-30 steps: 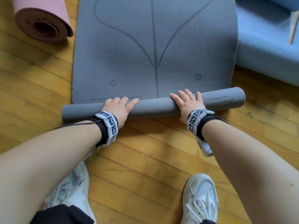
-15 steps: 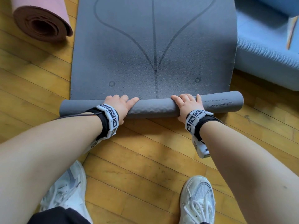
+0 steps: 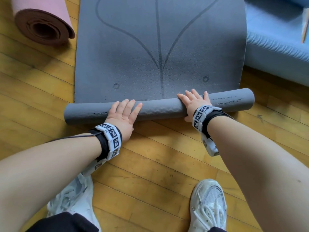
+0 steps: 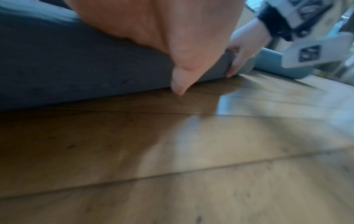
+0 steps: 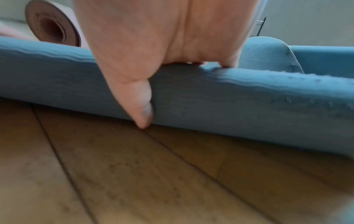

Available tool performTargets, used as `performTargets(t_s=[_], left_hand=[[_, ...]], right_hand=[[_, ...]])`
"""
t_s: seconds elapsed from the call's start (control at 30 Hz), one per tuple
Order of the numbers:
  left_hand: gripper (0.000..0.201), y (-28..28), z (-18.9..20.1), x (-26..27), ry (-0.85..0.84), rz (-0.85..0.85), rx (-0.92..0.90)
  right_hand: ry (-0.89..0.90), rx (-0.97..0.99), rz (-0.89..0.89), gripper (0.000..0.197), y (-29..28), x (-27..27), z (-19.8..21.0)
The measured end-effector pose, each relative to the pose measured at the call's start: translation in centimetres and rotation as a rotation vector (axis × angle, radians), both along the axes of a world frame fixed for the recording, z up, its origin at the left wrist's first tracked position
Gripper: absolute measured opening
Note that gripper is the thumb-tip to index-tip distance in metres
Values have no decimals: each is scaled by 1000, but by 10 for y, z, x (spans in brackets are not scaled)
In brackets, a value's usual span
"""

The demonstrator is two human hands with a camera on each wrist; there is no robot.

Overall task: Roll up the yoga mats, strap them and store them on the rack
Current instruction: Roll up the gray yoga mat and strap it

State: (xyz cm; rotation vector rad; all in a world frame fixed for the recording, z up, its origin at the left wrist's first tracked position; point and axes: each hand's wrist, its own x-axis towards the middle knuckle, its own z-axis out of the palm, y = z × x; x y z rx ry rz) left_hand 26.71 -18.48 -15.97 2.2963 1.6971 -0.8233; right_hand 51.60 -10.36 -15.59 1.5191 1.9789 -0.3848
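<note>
The grey foam yoga mat [image 3: 158, 56] was laid on the wooden floor [image 3: 150, 164], its thin roll crosswise. Both flat hands, left [image 3: 122, 114] and right [image 3: 194, 103], were pressed on it, fingers straight; unrolled mat lay ahead.

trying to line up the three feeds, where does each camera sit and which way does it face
Head: on the head, looking down at the half-rolled grey foam yoga mat; both forearms, left hand, right hand, white sneakers.
Left wrist: near the wooden plank floor, looking along the left thumb toward the right hand.
Right wrist: near the floor, facing the roll past the right thumb.
Shared: both wrist views show the grey roll.
</note>
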Motion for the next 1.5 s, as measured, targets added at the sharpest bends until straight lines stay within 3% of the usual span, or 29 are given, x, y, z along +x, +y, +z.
performTargets(t_s=[0.1,0.2,0.3,0.43,0.5,0.63,0.9,1.13,1.23,1.43,1.5], left_hand=[[84,7,-4,2,-5,39,-6],[87,17,-4,2,-2,60,-11],[91,23,-6,0,22,55,24],[78,35,-4,-3,10,-7,82],[86,44,0,-5,9,-28,61],[92,50,5,-6,32,-64,40],[98,32,9,-13,29,-100,36],[95,-16,13,-13,-4,-139,-49],[93,-32,11,-12,-10,-125,-95],[103,-21,6,-11,-45,-77,-147],[103,-13,7,-12,-74,-60,-172]], right_hand=[[-30,109,-62,108,-10,-5,4],[-24,191,-99,102,-32,2,3],[-81,199,-42,103,-37,16,1],[-98,237,25,101,-16,12,-3],[-88,235,36,102,-5,7,-4],[-55,280,87,83,4,7,1],[-105,254,219,63,-14,8,25],[-110,144,265,61,-57,15,33],[-99,96,259,65,-68,14,29],[-29,56,102,93,-73,5,18],[-17,63,149,97,-83,1,17]])
